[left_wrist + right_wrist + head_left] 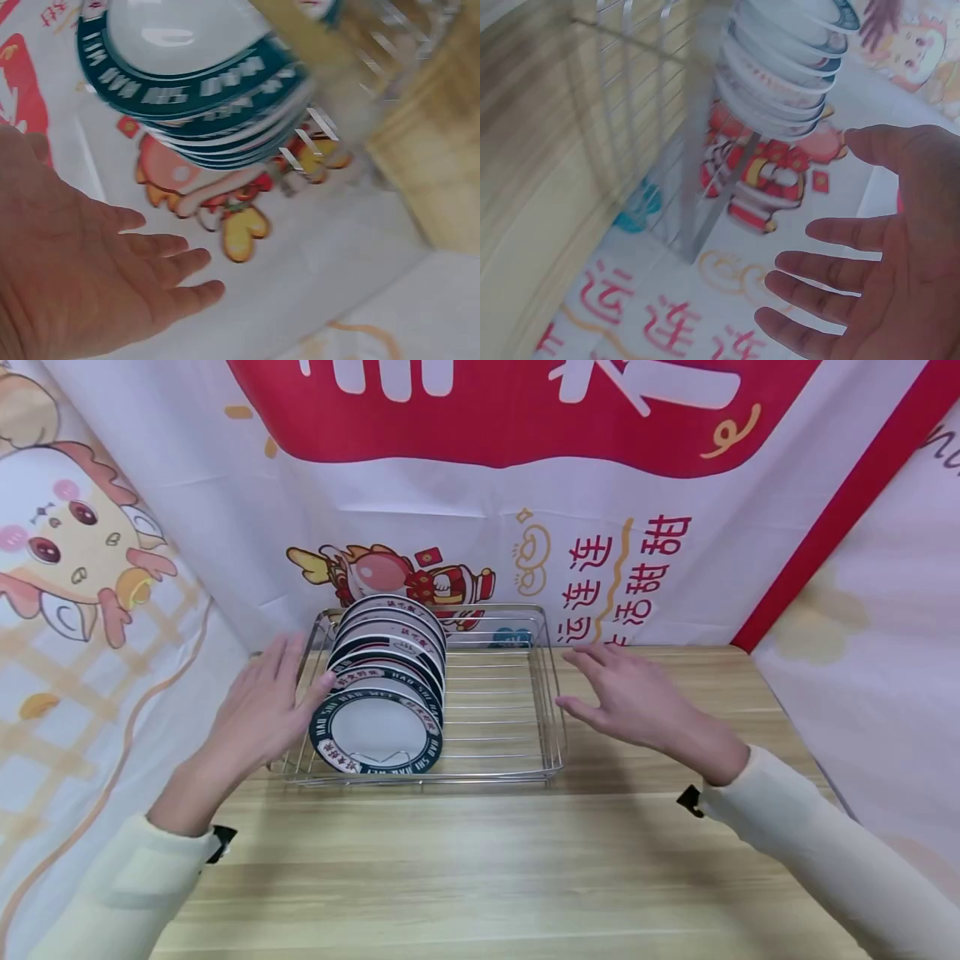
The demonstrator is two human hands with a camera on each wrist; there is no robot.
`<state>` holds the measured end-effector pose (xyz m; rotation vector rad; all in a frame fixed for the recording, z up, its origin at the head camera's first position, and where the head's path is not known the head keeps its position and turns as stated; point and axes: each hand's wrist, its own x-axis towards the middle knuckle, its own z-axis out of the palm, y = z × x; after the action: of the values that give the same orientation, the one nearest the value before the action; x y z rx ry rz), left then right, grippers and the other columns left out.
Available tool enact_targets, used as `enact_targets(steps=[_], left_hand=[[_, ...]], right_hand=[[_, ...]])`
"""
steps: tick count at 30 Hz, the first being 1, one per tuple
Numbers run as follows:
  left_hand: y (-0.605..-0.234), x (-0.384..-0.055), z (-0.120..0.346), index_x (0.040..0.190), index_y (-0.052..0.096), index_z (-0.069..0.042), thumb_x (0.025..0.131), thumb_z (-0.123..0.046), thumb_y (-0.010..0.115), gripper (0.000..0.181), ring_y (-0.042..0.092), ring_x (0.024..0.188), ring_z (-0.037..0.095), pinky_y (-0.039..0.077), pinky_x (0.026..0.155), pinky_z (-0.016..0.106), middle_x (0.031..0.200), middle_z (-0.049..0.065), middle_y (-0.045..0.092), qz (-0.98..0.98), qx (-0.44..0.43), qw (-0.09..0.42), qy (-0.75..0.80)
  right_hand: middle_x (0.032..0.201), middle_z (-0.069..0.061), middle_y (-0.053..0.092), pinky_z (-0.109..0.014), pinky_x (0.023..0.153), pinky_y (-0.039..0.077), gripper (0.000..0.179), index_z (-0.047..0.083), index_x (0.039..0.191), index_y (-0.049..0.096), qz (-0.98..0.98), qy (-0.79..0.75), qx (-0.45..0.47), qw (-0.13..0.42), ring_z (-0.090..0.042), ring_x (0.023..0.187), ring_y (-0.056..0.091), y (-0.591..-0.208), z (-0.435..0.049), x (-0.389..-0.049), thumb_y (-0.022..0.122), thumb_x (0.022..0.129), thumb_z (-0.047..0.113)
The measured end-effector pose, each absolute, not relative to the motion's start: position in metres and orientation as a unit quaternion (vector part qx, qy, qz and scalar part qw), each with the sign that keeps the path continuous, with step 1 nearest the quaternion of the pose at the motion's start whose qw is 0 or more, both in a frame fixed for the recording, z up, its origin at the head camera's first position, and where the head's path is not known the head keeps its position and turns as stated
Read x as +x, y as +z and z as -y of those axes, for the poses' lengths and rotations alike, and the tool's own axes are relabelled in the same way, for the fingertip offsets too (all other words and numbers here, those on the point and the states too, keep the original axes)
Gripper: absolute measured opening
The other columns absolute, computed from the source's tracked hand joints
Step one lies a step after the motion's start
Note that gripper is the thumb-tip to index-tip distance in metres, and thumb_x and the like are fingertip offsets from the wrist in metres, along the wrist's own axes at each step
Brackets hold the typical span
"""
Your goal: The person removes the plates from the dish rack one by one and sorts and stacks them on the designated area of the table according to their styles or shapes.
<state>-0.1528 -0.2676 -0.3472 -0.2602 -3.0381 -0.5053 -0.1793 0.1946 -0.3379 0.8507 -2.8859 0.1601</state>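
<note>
Wire rack (pixel 495 776) sits near the table's (pixel 480 860) back edge, toward the back left corner; plates (pixel 386 681) lean in its left half. Both hands empty, fingers extended: left hand (pixel 262 702) at rack's left end, right hand (pixel 637 693) beside its right end. Contact unclear. I'd steady both ends evenly, keep it level; left side's probably heavier.

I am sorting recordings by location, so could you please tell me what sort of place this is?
Probably a staged tabletop corner, perhaps indoors, rather than a working kitchen: printed cloths hang behind and beside a wood-grain table, where a wire rack holds plates.
</note>
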Motion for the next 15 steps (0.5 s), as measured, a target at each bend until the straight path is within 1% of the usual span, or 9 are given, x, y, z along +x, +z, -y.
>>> enact_targets(steps=[3,7,10,15], left_hand=[[-0.361,-0.146,0.278,0.17,0.001,-0.005,0.111,-0.061,0.031,0.086,0.012,0.157,0.056,0.014,0.123,0.075,0.174,0.03,0.003,0.982,-0.083,0.024,-0.167],[-0.383,-0.138,0.287,0.17,0.0,-0.004,0.109,-0.063,0.039,0.093,0.015,0.155,0.06,0.018,0.12,0.077,0.173,0.034,0.006,0.983,-0.08,0.012,-0.163],[-0.398,-0.135,0.29,0.169,0.001,-0.001,0.107,-0.066,0.043,0.1,0.012,0.156,0.058,0.016,0.121,0.077,0.173,0.033,0.002,0.985,-0.077,0.002,-0.153],[-0.416,-0.128,0.294,0.169,-0.002,-0.002,0.105,-0.067,0.046,0.103,0.004,0.159,0.053,0.014,0.122,0.077,0.174,0.029,-0.003,0.987,-0.076,0.005,-0.14]], right_hand=[[0.144,-0.021,0.064,-0.06,0.109,0.051,0.071,0.003,0.146,0.06,0.948,0.053,0.304,0.074,-0.042,0.133,0.061,-0.332,-0.18,-0.18,0.069,0.099,0.055],[0.14,-0.019,0.066,-0.057,0.104,0.056,0.068,0.005,0.145,0.062,0.94,0.051,0.328,0.084,-0.039,0.129,0.064,-0.326,-0.164,-0.179,0.07,0.098,0.054],[0.141,-0.017,0.066,-0.057,0.103,0.057,0.068,0.006,0.147,0.061,0.937,0.046,0.337,0.077,-0.038,0.129,0.064,-0.323,-0.152,-0.178,0.069,0.099,0.055],[0.148,-0.015,0.062,-0.057,0.104,0.056,0.071,0.009,0.153,0.056,0.934,0.036,0.352,0.046,-0.037,0.135,0.06,-0.319,-0.133,-0.177,0.064,0.102,0.056]])
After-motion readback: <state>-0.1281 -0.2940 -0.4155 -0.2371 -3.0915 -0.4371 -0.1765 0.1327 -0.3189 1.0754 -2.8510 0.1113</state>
